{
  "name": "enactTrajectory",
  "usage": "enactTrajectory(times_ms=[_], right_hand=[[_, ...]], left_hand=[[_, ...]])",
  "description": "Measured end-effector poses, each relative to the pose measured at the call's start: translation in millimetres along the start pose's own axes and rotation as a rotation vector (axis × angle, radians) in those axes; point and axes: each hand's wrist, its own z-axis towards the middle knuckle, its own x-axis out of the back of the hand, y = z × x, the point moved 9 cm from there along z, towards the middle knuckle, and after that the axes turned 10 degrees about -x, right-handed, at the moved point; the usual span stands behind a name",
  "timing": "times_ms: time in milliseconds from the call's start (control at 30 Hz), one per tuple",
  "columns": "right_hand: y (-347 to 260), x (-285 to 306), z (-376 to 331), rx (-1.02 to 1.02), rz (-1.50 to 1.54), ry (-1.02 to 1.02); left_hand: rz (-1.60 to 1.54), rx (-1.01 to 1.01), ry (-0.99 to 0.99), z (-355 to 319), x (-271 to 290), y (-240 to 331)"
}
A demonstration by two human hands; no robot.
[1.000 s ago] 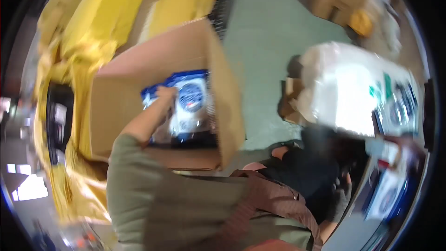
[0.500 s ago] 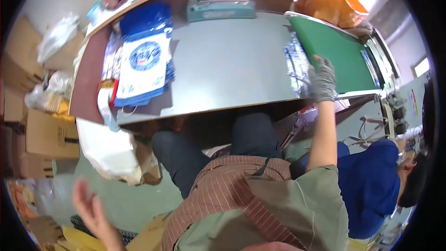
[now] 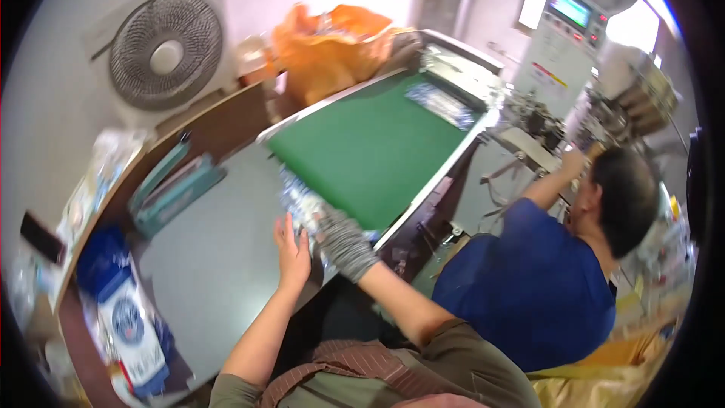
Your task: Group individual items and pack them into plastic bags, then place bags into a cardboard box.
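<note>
A row of blue-and-white plastic packets (image 3: 300, 198) lies where the green conveyor belt (image 3: 343, 151) meets the grey tabletop (image 3: 204, 245). My left hand (image 3: 293, 253) is bare and open beside the near left of the row, fingers apart and pointing away from me. On the other side, my right hand (image 3: 343, 243) wears a grey striped knit glove and rests against the packets. Its fingertips blur into them, so its grip is unclear. Another blue-and-white packet (image 3: 442, 106) lies at the belt's far end.
At the table's left lie printed blue-and-white bags (image 3: 128, 321). A teal bag sealer (image 3: 177, 193) stands along the back ledge. Beyond are an orange bag (image 3: 325, 49) and a fan (image 3: 166, 49). To my right, a person in blue (image 3: 529, 279) sits by a machine (image 3: 559, 49).
The view has swung right, bringing the machine and fan into sight. My left hand has come from the lower left up to the packets. My right hand remains near them.
</note>
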Motion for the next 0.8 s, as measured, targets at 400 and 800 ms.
enactTrajectory(times_ms=[400, 800], right_hand=[[32, -27, 49, -0.390, 0.056, -0.051], [-27, -121, 12, -0.043, 0.526, -0.357]], left_hand=[[0.014, -0.020, 0.035, 95, -1, -101], [0.094, 0.061, 0.145, 3, 64, -60]])
